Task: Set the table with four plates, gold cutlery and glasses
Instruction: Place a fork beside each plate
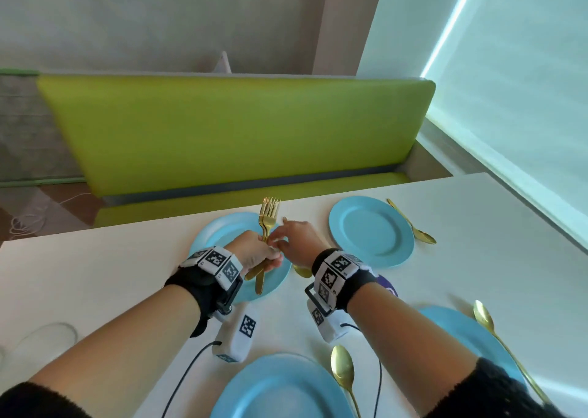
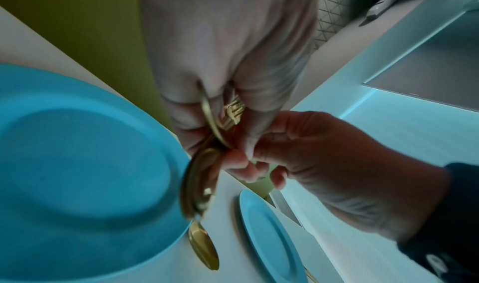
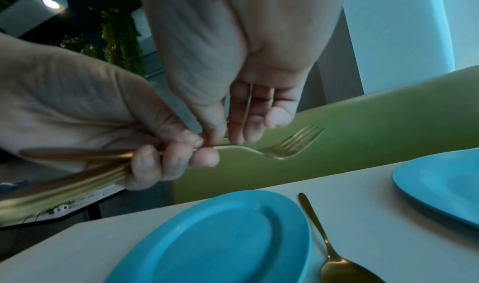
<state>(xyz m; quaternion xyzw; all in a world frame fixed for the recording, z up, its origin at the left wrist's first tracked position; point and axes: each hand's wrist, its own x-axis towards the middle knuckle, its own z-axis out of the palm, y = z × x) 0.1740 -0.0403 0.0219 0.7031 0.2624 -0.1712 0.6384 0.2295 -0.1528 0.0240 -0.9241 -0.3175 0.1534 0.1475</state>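
Above far-left plate: left hand grips forks; right hand pinches one fork

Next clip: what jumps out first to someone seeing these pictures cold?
The bunch of gold forks held upright in the left hand over the far-left blue plate, with the right hand pinching one out of that grip. Then the four blue plates on the white table, each with a gold spoon at its right.
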